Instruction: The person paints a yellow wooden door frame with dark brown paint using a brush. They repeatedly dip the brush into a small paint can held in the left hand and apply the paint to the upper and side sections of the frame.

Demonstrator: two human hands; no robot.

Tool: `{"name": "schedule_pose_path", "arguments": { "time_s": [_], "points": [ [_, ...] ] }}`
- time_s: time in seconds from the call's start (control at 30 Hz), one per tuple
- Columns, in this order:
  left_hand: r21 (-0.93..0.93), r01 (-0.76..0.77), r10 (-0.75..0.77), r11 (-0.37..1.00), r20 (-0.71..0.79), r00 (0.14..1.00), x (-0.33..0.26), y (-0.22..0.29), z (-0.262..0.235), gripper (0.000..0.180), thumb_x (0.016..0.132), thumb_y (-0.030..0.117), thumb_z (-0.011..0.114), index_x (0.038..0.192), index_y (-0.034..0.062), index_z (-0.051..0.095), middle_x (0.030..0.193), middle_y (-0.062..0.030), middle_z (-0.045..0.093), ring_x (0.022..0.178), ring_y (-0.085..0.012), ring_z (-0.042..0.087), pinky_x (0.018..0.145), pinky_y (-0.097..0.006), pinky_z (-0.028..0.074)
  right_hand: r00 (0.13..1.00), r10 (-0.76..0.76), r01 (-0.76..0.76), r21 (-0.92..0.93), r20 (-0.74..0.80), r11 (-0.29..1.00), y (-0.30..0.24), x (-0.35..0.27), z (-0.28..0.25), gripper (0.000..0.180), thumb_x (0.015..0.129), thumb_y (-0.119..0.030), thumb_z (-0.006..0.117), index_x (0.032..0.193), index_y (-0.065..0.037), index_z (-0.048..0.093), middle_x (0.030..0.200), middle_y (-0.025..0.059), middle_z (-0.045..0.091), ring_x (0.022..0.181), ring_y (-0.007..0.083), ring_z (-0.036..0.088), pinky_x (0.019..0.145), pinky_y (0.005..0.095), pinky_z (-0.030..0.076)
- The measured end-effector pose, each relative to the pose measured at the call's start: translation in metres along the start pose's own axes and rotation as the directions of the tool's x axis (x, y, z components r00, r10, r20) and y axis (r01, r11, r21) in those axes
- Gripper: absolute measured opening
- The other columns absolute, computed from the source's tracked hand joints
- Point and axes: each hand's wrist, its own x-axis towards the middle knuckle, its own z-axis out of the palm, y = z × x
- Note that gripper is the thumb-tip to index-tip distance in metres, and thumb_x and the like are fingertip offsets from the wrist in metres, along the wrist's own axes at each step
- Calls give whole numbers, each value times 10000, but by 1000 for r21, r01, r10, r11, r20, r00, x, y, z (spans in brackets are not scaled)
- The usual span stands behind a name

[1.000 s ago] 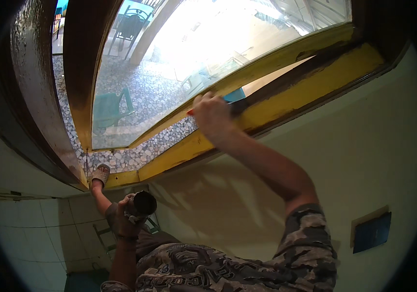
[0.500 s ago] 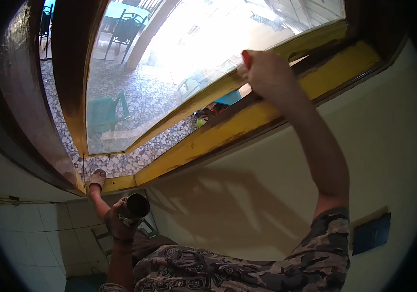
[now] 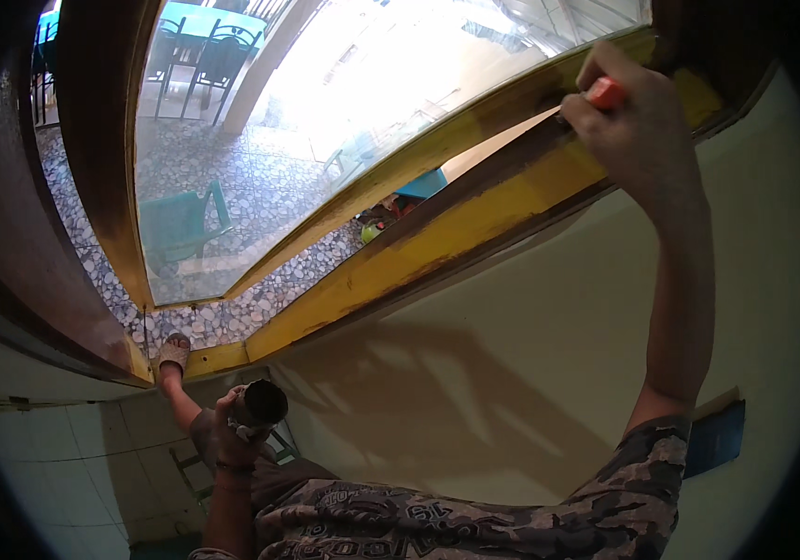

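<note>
At frame's upper right, right hand (image 3: 638,126) moved rightward gripping red-handled brush (image 3: 605,93).

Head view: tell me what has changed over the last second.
The right hand, its grip closed on a red-handled tool, slid up and to the right along the yellow window frame. The left hand stayed low, holding the small dark can; the foot stayed on the ledge.
</note>
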Motion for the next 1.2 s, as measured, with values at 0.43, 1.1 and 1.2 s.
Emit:
{"name": "schedule_pose_path", "arguments": {
  "time_s": [0.43,1.1,1.2],
  "points": [
    [391,-326,335,861,46,941,-10,-23,-26,472,739,172,659,1167,104,472,1157,-96,525,1039,-219,544,777,-314,528,920,-105,122,-21,378,992,-81,-5,109,274,865,-284,591,798,-20,620,710,128,646,693,251,657,635,348,520],
    [-265,64,-88,962,-81,993,-21,-5,-29,414,832,420,484,1099,106,528,1028,-42,596,901,-180,620,693,-319,557,822,3,-113,158,570,981,-182,-35,227,225,890,-202,559,875,17,605,781,153,660,791,246,680,626,346,554],
    [-213,26,-54,977,-127,990,-26,2,-33,406,834,409,487,1100,106,532,1035,-42,600,908,-183,624,684,-320,564,802,-6,-165,231,597,959,-203,-48,260,225,884,-212,568,879,9,608,790,160,661,799,255,679,631,354,553]
  ]
}}
